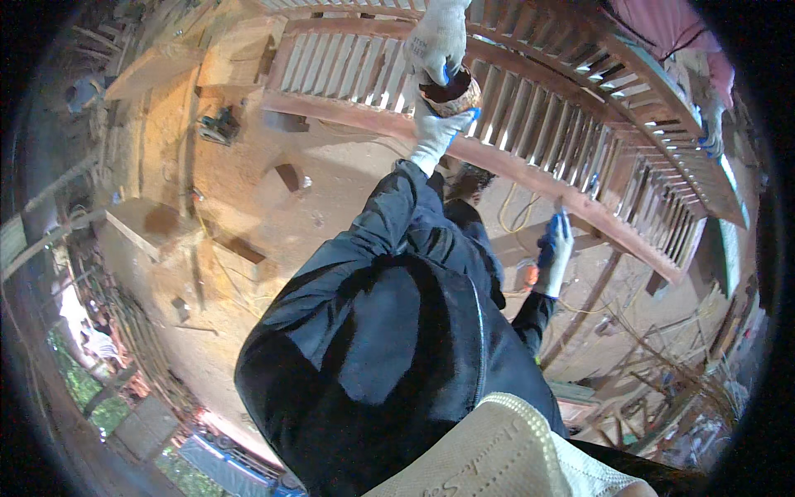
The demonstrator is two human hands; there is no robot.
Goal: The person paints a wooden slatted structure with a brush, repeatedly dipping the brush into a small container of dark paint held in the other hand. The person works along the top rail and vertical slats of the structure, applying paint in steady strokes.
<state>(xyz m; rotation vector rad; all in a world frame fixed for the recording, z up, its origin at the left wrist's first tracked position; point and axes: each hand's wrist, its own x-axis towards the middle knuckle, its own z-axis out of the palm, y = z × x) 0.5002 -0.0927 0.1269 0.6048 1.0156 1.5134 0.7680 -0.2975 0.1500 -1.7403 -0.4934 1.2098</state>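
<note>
My left hand (436, 137), in a white glove with blue fingertips, grips a round brown bowl (460, 101) from its near side. The bowl has a rough shell and a dark inside. From the far side, another person's gloved hand (437, 48) reaches to its rim. A long reddish-brown slatted wooden panel (497, 161) lies across the space beyond. Close to its near rail, my right hand (556, 248) is closed, palm side blue. A small dark tip sticks up past its fingers; what it belongs to is hard to make out.
At the far right, a pink-sleeved person's gloved hand (712, 126) touches a second slatted panel (662, 108). A green power tool (218, 126) sits at left near wooden blocks (287, 176). A yellow cord (517, 217) loops on the floor. Sticks (662, 364) lie at lower right.
</note>
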